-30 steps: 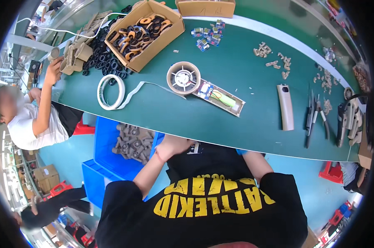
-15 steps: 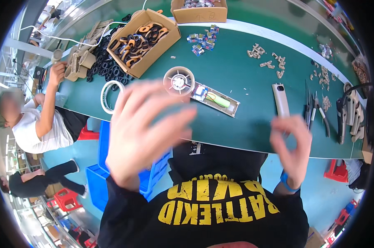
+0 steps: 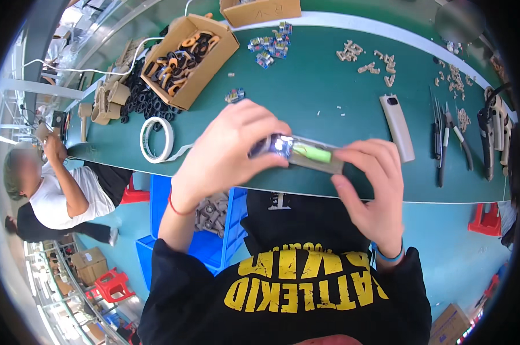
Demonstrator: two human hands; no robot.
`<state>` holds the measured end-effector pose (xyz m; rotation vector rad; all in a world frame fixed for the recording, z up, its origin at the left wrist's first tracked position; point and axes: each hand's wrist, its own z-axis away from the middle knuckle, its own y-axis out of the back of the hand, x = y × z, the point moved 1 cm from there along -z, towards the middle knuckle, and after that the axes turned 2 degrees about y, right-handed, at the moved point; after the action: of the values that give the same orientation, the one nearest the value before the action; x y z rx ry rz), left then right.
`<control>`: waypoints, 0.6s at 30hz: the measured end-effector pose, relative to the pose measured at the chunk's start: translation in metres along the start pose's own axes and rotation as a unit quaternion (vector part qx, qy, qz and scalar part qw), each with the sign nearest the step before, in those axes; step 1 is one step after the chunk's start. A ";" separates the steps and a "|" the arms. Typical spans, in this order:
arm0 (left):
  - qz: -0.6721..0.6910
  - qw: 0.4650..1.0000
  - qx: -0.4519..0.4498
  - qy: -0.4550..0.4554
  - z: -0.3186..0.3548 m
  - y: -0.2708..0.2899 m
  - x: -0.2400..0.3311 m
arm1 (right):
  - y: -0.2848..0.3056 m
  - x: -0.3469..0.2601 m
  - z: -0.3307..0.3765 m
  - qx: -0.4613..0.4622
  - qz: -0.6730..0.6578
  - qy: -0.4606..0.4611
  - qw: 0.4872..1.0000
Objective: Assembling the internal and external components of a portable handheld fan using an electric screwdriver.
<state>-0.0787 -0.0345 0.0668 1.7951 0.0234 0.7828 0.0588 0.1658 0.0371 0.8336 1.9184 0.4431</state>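
Observation:
A long, narrow, open fan housing [image 3: 334,167] is held just above the near part of the green table. Inside it lie a green battery [image 3: 311,152] and a small circuit board [image 3: 280,145]. My left hand [image 3: 228,152] grips its left end, with thumb and fingers on opposite sides, and hides the round head. At the other end, my right hand [image 3: 375,187] pinches the handle's tip between thumb and fingers. A white tape roll [image 3: 143,141] stands left of my left hand, and a pale strip runs from it toward that wrist. Beyond the knuckles lies a loose blue board [image 3: 235,95].
A beige handle cover [image 3: 398,129] lies right of my right hand, beside pliers [image 3: 463,141] and tweezers [image 3: 437,126]. A cardboard box [image 3: 211,63] of black and orange rings stands far left, near a person [image 3: 64,187]. Blue bins [image 3: 231,230] sit below the table edge.
My left hand has come down onto the housing's round end. My right hand has moved left, from near the handle cover to the housing's tip. The housing now sits closer to me.

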 end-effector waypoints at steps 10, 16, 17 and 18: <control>0.050 0.998 0.021 0.024 0.011 -0.021 0.013 | -0.033 0.009 0.004 -0.054 -0.030 -0.007 0.998; 0.062 0.997 0.000 0.053 0.012 -0.019 0.018 | -0.032 0.010 0.003 -0.044 -0.040 -0.009 0.998; 0.059 0.996 -0.001 0.061 0.011 -0.018 0.019 | -0.031 0.010 0.003 -0.039 -0.043 -0.010 0.998; 0.057 0.996 0.000 0.069 0.011 -0.019 0.019 | -0.032 0.010 0.003 -0.043 -0.044 -0.011 0.998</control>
<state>-0.0516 -0.0293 0.0585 1.7510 0.0114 0.9864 0.0468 0.1509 0.0095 0.6923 1.8931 0.4580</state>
